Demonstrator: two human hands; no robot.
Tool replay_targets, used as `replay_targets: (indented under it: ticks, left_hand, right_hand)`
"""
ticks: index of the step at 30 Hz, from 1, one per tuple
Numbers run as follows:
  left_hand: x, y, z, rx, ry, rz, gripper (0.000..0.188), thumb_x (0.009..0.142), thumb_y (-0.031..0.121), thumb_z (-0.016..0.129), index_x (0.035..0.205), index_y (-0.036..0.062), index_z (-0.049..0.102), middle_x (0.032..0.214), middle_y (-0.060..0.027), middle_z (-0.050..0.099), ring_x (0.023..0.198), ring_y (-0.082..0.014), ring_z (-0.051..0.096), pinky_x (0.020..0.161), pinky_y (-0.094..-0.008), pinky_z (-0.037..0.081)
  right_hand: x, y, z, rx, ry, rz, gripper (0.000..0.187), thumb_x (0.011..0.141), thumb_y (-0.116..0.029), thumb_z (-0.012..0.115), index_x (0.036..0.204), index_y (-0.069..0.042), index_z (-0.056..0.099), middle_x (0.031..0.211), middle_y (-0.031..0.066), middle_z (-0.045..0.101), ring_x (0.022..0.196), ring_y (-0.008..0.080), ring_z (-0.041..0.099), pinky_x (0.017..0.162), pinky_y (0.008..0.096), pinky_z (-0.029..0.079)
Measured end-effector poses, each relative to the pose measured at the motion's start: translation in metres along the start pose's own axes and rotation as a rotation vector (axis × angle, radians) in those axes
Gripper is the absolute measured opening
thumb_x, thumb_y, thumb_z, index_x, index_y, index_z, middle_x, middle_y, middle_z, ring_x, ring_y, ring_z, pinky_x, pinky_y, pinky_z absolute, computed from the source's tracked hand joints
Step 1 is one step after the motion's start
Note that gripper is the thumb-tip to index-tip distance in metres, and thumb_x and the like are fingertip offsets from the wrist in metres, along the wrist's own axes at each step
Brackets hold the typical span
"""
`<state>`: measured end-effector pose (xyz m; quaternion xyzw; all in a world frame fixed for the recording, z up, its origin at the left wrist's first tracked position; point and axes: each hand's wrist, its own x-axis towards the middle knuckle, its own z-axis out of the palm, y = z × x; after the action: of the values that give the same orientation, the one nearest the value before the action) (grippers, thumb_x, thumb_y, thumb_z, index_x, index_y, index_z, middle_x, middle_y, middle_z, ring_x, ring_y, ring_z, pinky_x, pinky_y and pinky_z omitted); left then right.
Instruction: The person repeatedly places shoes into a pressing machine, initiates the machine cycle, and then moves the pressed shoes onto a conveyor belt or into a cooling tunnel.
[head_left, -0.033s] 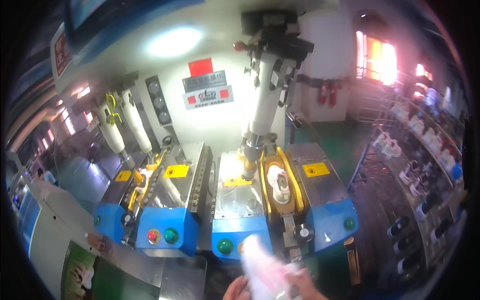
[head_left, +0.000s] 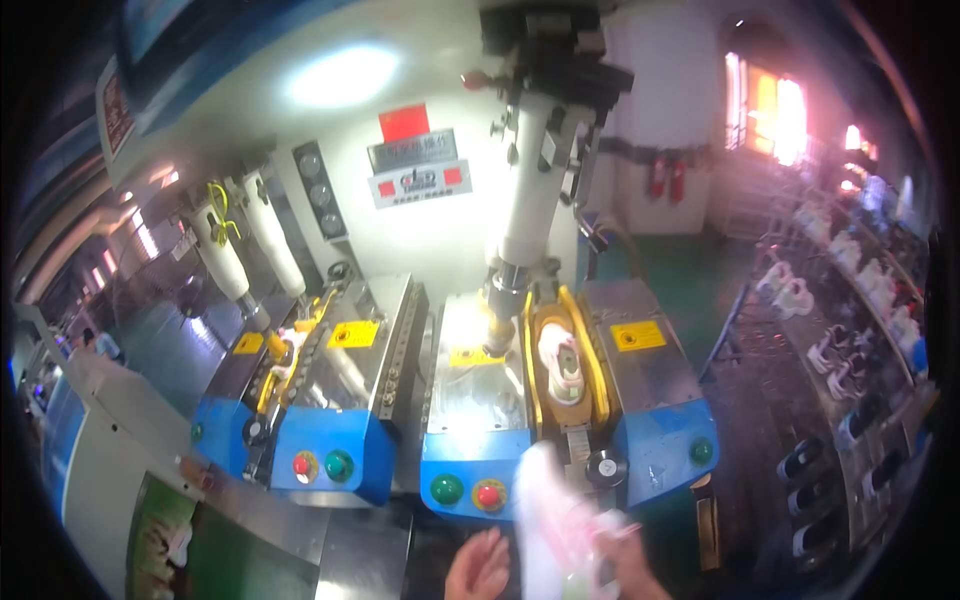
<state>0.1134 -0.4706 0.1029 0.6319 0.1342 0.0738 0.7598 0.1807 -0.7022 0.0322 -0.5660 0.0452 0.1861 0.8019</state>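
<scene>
At the lower middle, my right hand (head_left: 628, 568) grips a white and pink sneaker (head_left: 548, 525) around its upper, near the opening. The sneaker is tilted, one end pointing up toward the machine, and blurred by motion. My left hand (head_left: 478, 568) is just left of it, apart from the shoe, with fingers loosely raised and nothing in them. Ahead, a second pink and white sneaker (head_left: 562, 365) sits between the yellow side pads (head_left: 592, 345) of the machine's right station. Another shoe (head_left: 285, 352) lies in the left station, partly covered by a press rod.
Blue control fronts carry a green button (head_left: 447, 489) and a red button (head_left: 488, 494) close to my hands. A white press cylinder (head_left: 528, 190) hangs over the right station. On the right stands a shoe rack (head_left: 830, 330) with several shoes. A green-lined bin (head_left: 165, 540) is lower left.
The held sneaker has shifted right and upward with my right hand, uncovering the red button. My left hand has come away from the shoe, leaving a gap.
</scene>
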Motion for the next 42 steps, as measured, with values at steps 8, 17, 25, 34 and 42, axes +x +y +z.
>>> replay_targets:
  ticks: [8, 17, 25, 34, 42]
  left_hand:
    - [0.354, -0.075, 0.117, 0.831, -0.007, 0.186, 0.069, 0.077, 0.036, 0.067, 0.122, -0.0072, 0.039, 0.113, -0.0287, 0.052, 0.106, -0.0403, 0.054, 0.093, -0.0437, 0.043]
    - [0.399, -0.024, 0.108, 0.635, -0.152, -0.101, 0.055, 0.072, 0.007, 0.071, 0.122, -0.0028, 0.049, 0.110, -0.0135, 0.059, 0.102, -0.0254, 0.060, 0.089, -0.0379, 0.047]
    - [0.112, 0.067, -0.004, -0.086, -0.202, -0.364, 0.060, 0.073, 0.007, 0.072, 0.126, -0.0024, 0.047, 0.111, -0.0117, 0.060, 0.092, -0.0172, 0.061, 0.081, -0.0318, 0.050]
    - [-0.105, -0.014, -0.084, -0.214, 0.684, -0.454, 0.020, 0.087, 0.022, 0.060, 0.099, 0.0074, 0.058, 0.084, -0.0025, 0.059, 0.075, -0.0187, 0.059, 0.068, -0.0333, 0.050]
    - [-0.113, -0.024, -0.085, -0.269, 0.963, -0.566, 0.017, 0.088, 0.022, 0.059, 0.098, 0.0080, 0.057, 0.085, -0.0032, 0.058, 0.076, -0.0201, 0.059, 0.069, -0.0339, 0.051]
  right_hand:
    - [-0.032, -0.076, -0.028, -0.080, 0.395, -0.448, 0.059, 0.077, -0.033, 0.071, 0.119, 0.003, 0.053, 0.117, 0.0122, 0.057, 0.104, 0.0225, 0.055, 0.091, 0.0371, 0.043]
    - [-0.036, -0.072, -0.059, -0.088, 0.437, -0.418, 0.059, 0.076, -0.027, 0.070, 0.121, 0.005, 0.049, 0.100, 0.0049, 0.059, 0.091, 0.0133, 0.054, 0.082, 0.0280, 0.043]
    - [0.073, -0.112, -0.030, -0.008, 0.208, -0.038, 0.041, 0.081, -0.009, 0.063, 0.119, 0.004, 0.055, 0.107, 0.0100, 0.063, 0.095, 0.0198, 0.063, 0.086, 0.0337, 0.051]
    - [0.359, -0.122, 0.031, -0.995, 0.045, -0.260, 0.042, 0.080, -0.019, 0.061, 0.110, 0.007, 0.048, 0.098, 0.0234, 0.062, 0.087, 0.0342, 0.065, 0.075, 0.0428, 0.053]
    - [0.344, -0.090, 0.052, -1.210, 0.216, -0.399, 0.055, 0.079, -0.027, 0.060, 0.120, 0.006, 0.043, 0.097, 0.0270, 0.062, 0.092, 0.0413, 0.060, 0.082, 0.0455, 0.048]
